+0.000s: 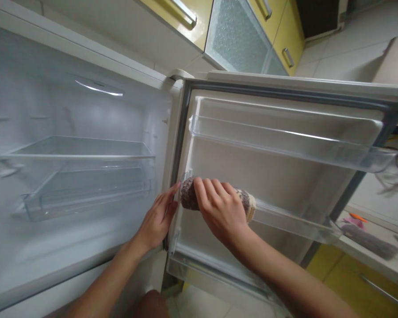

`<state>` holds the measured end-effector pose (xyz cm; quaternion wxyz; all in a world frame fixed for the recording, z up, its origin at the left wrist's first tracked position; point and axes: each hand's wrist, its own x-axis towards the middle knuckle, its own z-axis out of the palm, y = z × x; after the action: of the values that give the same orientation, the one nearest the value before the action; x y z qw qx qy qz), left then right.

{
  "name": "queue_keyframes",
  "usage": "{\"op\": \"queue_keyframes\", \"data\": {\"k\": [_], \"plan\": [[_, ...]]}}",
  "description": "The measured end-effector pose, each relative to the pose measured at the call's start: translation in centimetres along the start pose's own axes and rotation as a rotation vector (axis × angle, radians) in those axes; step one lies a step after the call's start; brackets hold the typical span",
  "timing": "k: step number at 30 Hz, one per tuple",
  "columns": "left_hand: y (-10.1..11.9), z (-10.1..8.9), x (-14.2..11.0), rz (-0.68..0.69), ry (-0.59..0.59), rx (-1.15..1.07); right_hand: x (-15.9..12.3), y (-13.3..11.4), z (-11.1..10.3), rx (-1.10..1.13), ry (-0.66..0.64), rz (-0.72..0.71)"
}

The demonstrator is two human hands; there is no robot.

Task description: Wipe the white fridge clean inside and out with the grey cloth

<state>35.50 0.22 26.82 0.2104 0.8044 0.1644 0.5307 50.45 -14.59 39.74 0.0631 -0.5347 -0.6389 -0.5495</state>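
My right hand (220, 207) is wrapped round a roll-shaped, dark speckled package (187, 196) with a pale end, holding it at the left end of the fridge door's middle clear bin (295, 221). My left hand (159, 216) has its fingers stretched out flat against the inner edge of the open door (177, 145), beside the package. It holds nothing.
The fridge interior on the left has bare glass shelves (76, 152) and a clear drawer (86, 194). An upper door bin (285, 141) is bare. Yellow cabinets (285, 26) hang above. A counter (374, 247) with a dark bundle lies at the right.
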Motion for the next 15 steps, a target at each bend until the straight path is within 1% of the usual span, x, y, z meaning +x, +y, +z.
{"op": "queue_keyframes", "data": {"k": [3,6,7,9,10,12,15], "plan": [[-2.2,2.4,-6.2,-0.039,-0.001,0.19,-4.2,4.1,-1.6,-0.005,-0.043,0.024],[-3.9,5.4,-12.2,-0.017,-0.105,0.348,-8.9,8.3,-2.6,-0.055,-0.041,0.044],[-4.4,6.3,-13.7,0.003,-0.138,0.372,-10.1,9.4,-2.6,-0.076,-0.027,0.046],[-5.1,7.7,-15.5,0.024,-0.168,0.384,-11.4,10.5,-2.5,-0.11,-0.008,0.075],[-5.4,8.2,-16.0,0.024,-0.172,0.378,-11.5,10.6,-2.3,-0.126,-0.008,0.099],[-5.7,8.8,-16.2,0.006,-0.161,0.354,-10.6,9.6,-1.8,-0.163,-0.015,0.155],[-6.1,9.4,-16.3,-0.005,-0.102,0.313,-7.3,6.1,-1.0,-0.198,-0.03,0.212]]}}
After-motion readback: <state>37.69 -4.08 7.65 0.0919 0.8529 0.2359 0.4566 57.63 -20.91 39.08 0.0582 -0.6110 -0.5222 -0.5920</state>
